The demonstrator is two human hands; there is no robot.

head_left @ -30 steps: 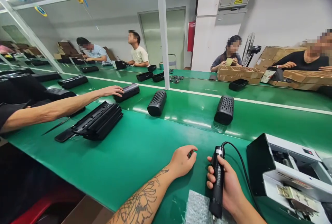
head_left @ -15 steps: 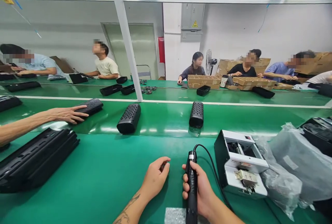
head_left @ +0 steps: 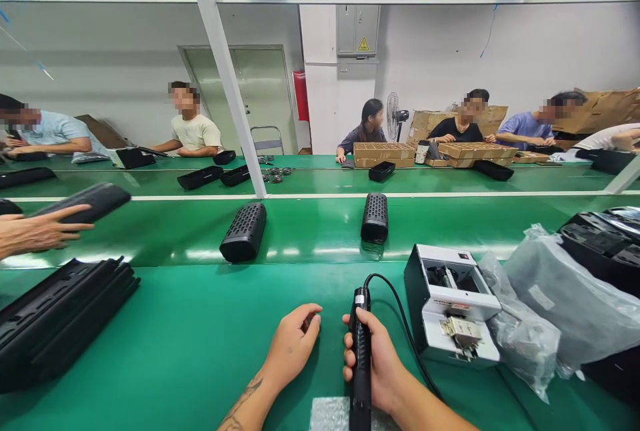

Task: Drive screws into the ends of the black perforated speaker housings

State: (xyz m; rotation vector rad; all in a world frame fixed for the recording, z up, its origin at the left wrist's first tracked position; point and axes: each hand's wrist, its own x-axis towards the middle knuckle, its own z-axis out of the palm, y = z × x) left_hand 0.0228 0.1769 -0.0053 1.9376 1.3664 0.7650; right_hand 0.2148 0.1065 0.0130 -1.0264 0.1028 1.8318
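Observation:
My right hand (head_left: 375, 358) is wrapped around a black electric screwdriver (head_left: 361, 351), held upright with its cord looping from the top. The lower tip lies outside the picture. Just left of it, my left hand (head_left: 295, 338) is above the green work surface, fingers curled and thumb close to the index finger. Whatever may be inside that curl is hidden. Below the screwdriver lies a piece of clear bubble wrap (head_left: 329, 414). To the right stands a white and black screw feeder (head_left: 457, 308).
Two black perforated housings (head_left: 245, 231) (head_left: 375, 218) stand on the green belt ahead. Long black shells (head_left: 65, 318) are stacked at left. A co-worker's hand (head_left: 45, 228) holds another black housing (head_left: 95, 204). Plastic bags (head_left: 570, 291) lie at right. Several people sit across the line.
The co-worker's hand at left has lifted the black housing and carried it leftward. My view has shifted slightly right. Both my hands keep nearly the same pose.

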